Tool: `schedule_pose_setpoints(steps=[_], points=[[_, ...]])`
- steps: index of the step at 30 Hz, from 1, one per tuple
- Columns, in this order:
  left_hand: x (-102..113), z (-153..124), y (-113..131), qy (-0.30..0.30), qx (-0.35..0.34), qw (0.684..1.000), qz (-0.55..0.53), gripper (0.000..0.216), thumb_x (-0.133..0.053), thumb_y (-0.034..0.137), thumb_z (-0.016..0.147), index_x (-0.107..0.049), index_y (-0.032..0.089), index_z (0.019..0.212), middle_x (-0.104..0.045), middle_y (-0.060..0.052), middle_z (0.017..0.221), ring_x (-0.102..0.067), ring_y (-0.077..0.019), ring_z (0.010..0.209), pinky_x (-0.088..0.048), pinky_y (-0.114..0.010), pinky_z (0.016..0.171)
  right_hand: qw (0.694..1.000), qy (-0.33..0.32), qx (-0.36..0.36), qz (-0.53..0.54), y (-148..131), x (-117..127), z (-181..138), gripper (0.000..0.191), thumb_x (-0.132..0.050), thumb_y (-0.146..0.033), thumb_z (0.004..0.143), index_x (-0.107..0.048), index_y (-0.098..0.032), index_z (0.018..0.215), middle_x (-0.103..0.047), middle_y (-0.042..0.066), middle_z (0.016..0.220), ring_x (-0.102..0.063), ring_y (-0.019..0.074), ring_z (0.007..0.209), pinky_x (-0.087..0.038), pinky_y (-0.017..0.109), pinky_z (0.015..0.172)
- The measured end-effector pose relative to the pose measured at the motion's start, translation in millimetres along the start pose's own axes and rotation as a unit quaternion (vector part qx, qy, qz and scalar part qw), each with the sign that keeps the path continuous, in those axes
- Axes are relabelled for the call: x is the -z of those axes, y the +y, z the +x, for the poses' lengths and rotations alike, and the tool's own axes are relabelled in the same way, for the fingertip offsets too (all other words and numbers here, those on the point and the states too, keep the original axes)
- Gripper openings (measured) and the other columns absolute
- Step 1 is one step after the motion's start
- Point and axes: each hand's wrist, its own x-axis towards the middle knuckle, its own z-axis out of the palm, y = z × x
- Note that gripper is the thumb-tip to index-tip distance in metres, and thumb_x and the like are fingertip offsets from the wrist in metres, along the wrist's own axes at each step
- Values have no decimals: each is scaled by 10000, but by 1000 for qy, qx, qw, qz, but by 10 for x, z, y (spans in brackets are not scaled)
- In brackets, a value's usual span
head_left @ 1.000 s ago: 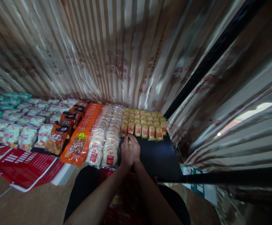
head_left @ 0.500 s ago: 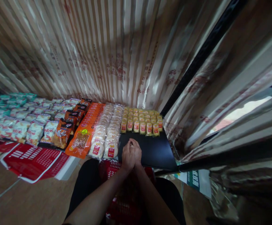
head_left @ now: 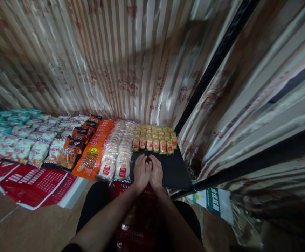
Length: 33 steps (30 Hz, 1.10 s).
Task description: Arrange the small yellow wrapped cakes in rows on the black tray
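Note:
My left hand (head_left: 141, 172) and my right hand (head_left: 156, 172) lie side by side on the near part of a black shelf board (head_left: 175, 171), thumbs close together. Their fingers stretch forward, and I see nothing held in them. Just beyond the fingertips stand rows of small yellow-wrapped snack packs (head_left: 156, 144) with red labels. Left of my left hand are two rows of round white crackers in clear wrappers (head_left: 123, 164). Beside those lies an orange packet of stick snacks (head_left: 90, 161).
Farther left sit orange-black snack bags (head_left: 69, 152), white snack bags (head_left: 39, 152) and green packs (head_left: 10, 119). A red basket (head_left: 34, 182) stands below the shelf, and another red basket (head_left: 118, 189) is between my knees. Black posts (head_left: 207, 77) and a striped curtain (head_left: 131, 52) enclose the shelf.
My hands were clasped together; now they have come apart and rest side by side with fingers forward. The view has shifted slightly.

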Motion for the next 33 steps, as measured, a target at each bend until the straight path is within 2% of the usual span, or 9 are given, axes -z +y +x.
schedule_pose_setpoints(steps=[2, 4, 7, 10, 15, 23, 33], points=[[53, 239, 66, -3, -66, 995, 76, 466, -362, 195, 854, -502, 110, 1291, -399, -127, 1450, -244, -239, 1396, -236, -441, 1148, 998, 21, 31, -53, 14, 102, 252, 464, -292, -292, 896, -549, -122, 1243, -550, 133, 1304, -438, 224, 1243, -353, 438, 1057], [67, 516, 114, -3, -102, 983, 154, 498, -396, 203, 850, -450, 142, 1341, -309, -105, 1503, -141, -270, 1425, -195, -492, 1149, 991, 27, 55, -117, 37, 189, 541, 500, -273, -312, 914, -473, -105, 1323, -470, 140, 1392, -342, 234, 1327, -308, 453, 1084], [5, 929, 152, -6, -101, 961, 258, 500, -390, 283, 887, -416, 152, 1369, -270, -117, 1518, -138, -310, 1420, -196, -518, 1136, 974, 16, 48, -219, 92, 278, 970, 518, -261, -342, 935, -417, -118, 1374, -386, 130, 1461, -229, 254, 1390, -256, 471, 1104], [-126, 1260, 168, -24, -116, 942, 313, 523, -358, 353, 912, -358, 184, 1407, -250, -100, 1528, -142, -302, 1420, -202, -498, 1139, 955, -3, 18, -296, 166, 321, 1336, 527, -267, -382, 944, -359, -170, 1417, -318, 110, 1503, -182, 288, 1407, -224, 491, 1104], [-371, 1576, 183, -36, -183, 925, 332, 506, -326, 382, 924, -352, 245, 1410, -308, -60, 1509, -177, -286, 1415, -223, -506, 1128, 934, -59, -5, -353, 279, 327, 1746, 538, -278, -433, 940, -369, -196, 1415, -300, 101, 1513, -198, 305, 1402, -183, 480, 1109], [-564, 1782, 131, -46, -209, 917, 337, 476, -297, 380, 933, -422, 225, 1366, -438, -80, 1431, -327, -273, 1354, -266, -517, 1096, 926, -121, -26, -356, 341, 224, 1887, 501, -225, -384, 953, -389, -236, 1402, -370, 47, 1484, -243, 269, 1388, -168, 457, 1105], [-625, 1801, 26, -44, -237, 907, 346, 455, -298, 330, 935, -455, 191, 1338, -495, -101, 1379, -372, -264, 1324, -296, -495, 1069, 935, -97, 16, -340, 456, 102, 1847, 488, -251, -334, 947, -450, -181, 1365, -451, 64, 1429, -339, 274, 1339, -177, 456, 1096]])
